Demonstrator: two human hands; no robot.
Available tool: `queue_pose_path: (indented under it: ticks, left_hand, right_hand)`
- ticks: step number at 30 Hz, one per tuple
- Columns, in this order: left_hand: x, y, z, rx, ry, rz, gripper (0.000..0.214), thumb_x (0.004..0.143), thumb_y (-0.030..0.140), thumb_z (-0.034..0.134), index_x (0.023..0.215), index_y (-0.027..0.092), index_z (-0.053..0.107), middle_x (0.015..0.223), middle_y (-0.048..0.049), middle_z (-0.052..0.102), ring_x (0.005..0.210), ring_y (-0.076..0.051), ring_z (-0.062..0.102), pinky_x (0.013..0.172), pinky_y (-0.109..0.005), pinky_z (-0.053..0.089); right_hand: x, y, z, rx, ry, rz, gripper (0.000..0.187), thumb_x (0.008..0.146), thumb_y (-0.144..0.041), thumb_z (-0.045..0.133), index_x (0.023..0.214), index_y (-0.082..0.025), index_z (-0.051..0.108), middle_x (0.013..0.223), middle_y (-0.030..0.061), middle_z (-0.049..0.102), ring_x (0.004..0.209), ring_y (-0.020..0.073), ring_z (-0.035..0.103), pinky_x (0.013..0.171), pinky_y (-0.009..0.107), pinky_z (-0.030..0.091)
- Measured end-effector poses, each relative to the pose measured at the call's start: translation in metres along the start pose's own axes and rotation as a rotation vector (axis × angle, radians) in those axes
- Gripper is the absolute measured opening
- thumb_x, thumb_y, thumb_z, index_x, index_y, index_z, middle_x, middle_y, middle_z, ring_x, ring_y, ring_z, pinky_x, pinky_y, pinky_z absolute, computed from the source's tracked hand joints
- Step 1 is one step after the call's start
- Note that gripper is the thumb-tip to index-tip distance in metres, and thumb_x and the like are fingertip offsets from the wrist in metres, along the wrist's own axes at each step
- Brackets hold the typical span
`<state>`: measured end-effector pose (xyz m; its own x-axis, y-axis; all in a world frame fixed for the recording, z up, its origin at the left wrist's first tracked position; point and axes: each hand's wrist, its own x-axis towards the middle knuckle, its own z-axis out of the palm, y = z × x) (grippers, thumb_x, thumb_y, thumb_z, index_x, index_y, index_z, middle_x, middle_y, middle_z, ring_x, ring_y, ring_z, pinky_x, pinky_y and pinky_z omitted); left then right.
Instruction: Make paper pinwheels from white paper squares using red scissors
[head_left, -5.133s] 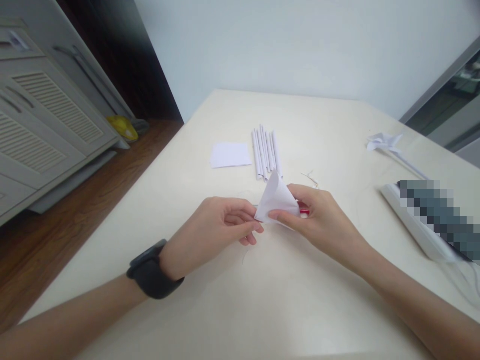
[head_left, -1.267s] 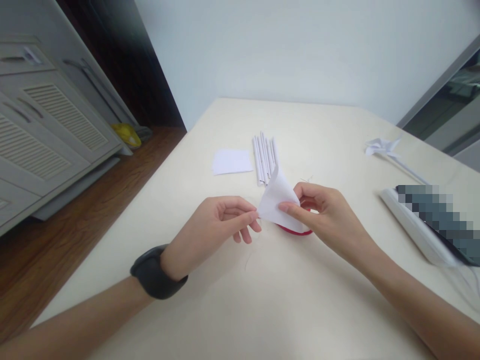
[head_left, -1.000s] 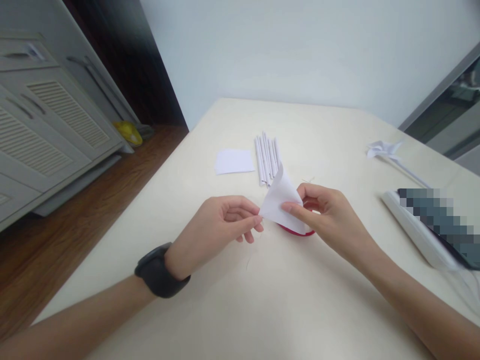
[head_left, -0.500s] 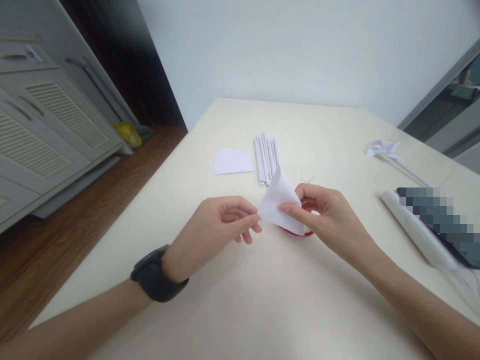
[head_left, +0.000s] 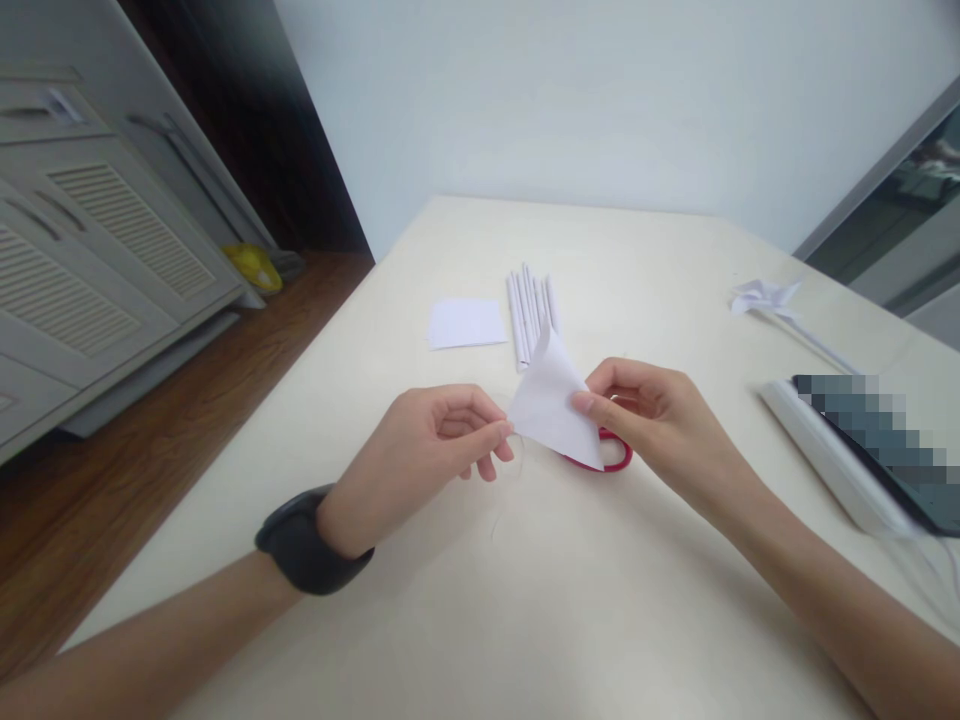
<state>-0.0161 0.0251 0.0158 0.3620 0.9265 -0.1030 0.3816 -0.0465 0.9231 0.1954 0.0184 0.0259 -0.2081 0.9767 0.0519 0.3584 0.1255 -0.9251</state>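
A white sheet of paper [head_left: 553, 405], bent up to a raised point, hangs between my two hands over the table. With thumb and fingertips, my left hand [head_left: 450, 435] pinches its left corner. My right hand [head_left: 645, 405] grips the right edge, the thumb on the near face and the fingers behind. Below the paper lies a pair of scissors, of which only a red handle [head_left: 628, 455] shows; the blades are hidden. Just beyond the sheet, several rolled paper sticks [head_left: 534, 300] lie side by side, their near ends partly covered by it.
Flat white paper pieces [head_left: 466, 324] lie left of the sticks. A paper pinwheel [head_left: 765, 297] on a stick rests at the right. Nearer on that side is a white object with a dark, blurred-out top [head_left: 817, 460]. A wall [head_left: 600, 110] borders the table's far edge.
Both hands have shifted slightly, the left one a little leftward, still holding the paper. The sheet looks more spread out, and more of the red scissors handle shows.
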Motion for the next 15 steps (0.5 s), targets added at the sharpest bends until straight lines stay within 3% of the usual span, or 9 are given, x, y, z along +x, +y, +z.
queue_pose_path:
  ticks: [15]
  left_hand:
    - [0.0,0.0007,-0.0007,-0.016,-0.019,-0.005,0.014,0.083,0.03,0.052,0.075,0.019,0.056,0.071,0.0023,0.067,0.055,-0.008,0.056,0.049,-0.017,0.042]
  right_hand:
    - [-0.0009,0.0018,0.0018,0.028,-0.024,-0.002,0.029,0.085,-0.038,0.051,0.065,-0.018,0.046,0.057,-0.0035,0.045,0.05,0.0079,0.042,0.045,0.021,0.035]
